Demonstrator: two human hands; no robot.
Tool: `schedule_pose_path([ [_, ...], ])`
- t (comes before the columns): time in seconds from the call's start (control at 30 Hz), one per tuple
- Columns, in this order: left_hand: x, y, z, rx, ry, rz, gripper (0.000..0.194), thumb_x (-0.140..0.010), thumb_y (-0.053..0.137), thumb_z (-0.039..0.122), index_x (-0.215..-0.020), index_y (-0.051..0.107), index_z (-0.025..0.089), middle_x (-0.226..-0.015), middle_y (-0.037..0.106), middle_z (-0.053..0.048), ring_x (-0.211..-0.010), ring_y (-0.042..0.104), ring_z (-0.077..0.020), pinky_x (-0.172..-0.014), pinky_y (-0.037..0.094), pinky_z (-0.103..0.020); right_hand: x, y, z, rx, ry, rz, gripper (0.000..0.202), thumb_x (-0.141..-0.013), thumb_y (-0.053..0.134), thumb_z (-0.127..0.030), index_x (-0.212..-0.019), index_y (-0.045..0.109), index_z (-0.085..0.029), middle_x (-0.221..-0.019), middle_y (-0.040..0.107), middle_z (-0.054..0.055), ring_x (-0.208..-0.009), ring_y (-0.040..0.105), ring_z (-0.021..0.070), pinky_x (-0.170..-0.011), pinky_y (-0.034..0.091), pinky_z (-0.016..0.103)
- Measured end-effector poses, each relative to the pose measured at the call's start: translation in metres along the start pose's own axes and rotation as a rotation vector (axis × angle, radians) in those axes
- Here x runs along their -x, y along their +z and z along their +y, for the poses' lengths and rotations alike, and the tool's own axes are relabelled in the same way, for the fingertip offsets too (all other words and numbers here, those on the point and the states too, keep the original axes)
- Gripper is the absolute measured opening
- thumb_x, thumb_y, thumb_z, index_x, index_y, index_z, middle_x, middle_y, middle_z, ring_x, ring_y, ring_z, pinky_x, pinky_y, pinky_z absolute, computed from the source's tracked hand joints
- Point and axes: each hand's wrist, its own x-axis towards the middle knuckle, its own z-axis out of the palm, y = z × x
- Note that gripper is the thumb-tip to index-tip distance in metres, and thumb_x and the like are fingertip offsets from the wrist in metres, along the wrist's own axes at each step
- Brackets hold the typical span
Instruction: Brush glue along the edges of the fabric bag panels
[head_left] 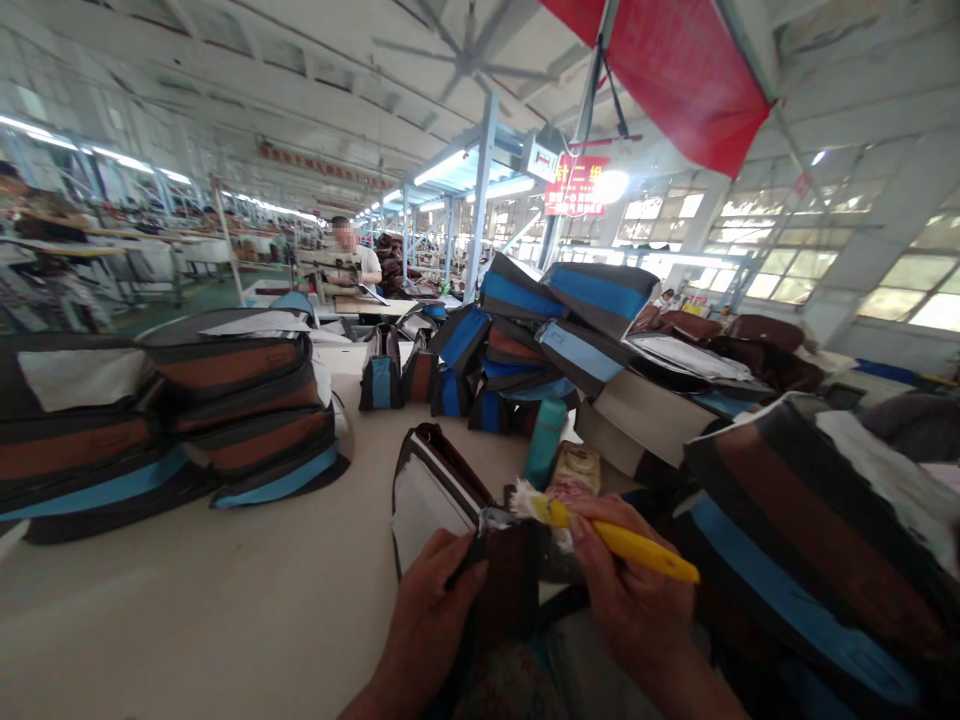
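At the near side of the pale surface (202, 610), one dark bag (437, 505) with a white panel is held by its edge in the fingers of the left hand (435, 600). The right hand (637, 595) has its fingers closed around one yellow brush (649, 552), the pale bristles near the bag's edge. Beyond are one teal bottle (545, 440) and one yellowish packet (578, 467). Two stacks of striped bags (259, 400) rest leftward; farther off, one person (360, 262) is near a machine (330, 268).

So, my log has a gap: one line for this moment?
left hand: holding open bag | right hand: gripping yellow brush | nearby: stacked bags, turquoise bottle
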Motion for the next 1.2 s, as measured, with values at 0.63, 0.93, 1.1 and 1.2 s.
schedule_pose_path([
  [0.63,-0.007,-0.004,-0.004,-0.158,0.154,0.182,0.014,-0.092,0.056,0.029,-0.088,0.067,0.022,-0.084,0.06,-0.001,-0.078,0.06,-0.0155,-0.072,0.048,-0.026,0.018,-0.003,0.007,0.086,-0.183,-0.017,0.016,-0.092,0.055,-0.011,-0.105,0.06,-0.017,-0.086,0.069,0.006,-0.083,0.068,0.0187,-0.072,0.06,0.03],
  [0.93,-0.004,0.011,-0.018,-0.665,0.609,0.228,0.021,-0.095,0.043,0.016,-0.103,0.063,0.015,-0.08,0.058,-0.007,-0.07,0.055,-0.0169,-0.063,0.049,-0.029,-0.003,-0.017,-0.001,0.114,-0.116,-0.011,0.013,-0.092,0.056,-0.015,-0.102,0.062,-0.019,-0.094,0.069,0.005,-0.09,0.067,0.0192,-0.09,0.055,0.037],
  [1.1,-0.006,0.022,-0.014,-0.906,0.712,0.237,0.021,-0.095,0.042,0.016,-0.103,0.061,0.011,-0.078,0.058,-0.008,-0.068,0.053,-0.0207,-0.06,0.046,-0.035,-0.007,-0.017,-0.013,0.027,-0.207,-0.26,0.013,-0.093,0.052,-0.012,-0.101,0.058,-0.021,-0.084,0.067,0.002,-0.077,0.066,0.0165,-0.073,0.057,0.031],
  [1.2,-0.007,0.027,-0.012,-0.947,0.733,0.249,0.02,-0.095,0.042,0.017,-0.103,0.059,0.011,-0.077,0.057,-0.007,-0.068,0.052,-0.0207,-0.061,0.045,-0.035,-0.011,-0.016,-0.007,0.079,-0.303,-0.327,0.015,-0.092,0.05,-0.01,-0.101,0.057,-0.02,-0.085,0.066,0.004,-0.084,0.066,0.0195,-0.08,0.057,0.037],
])
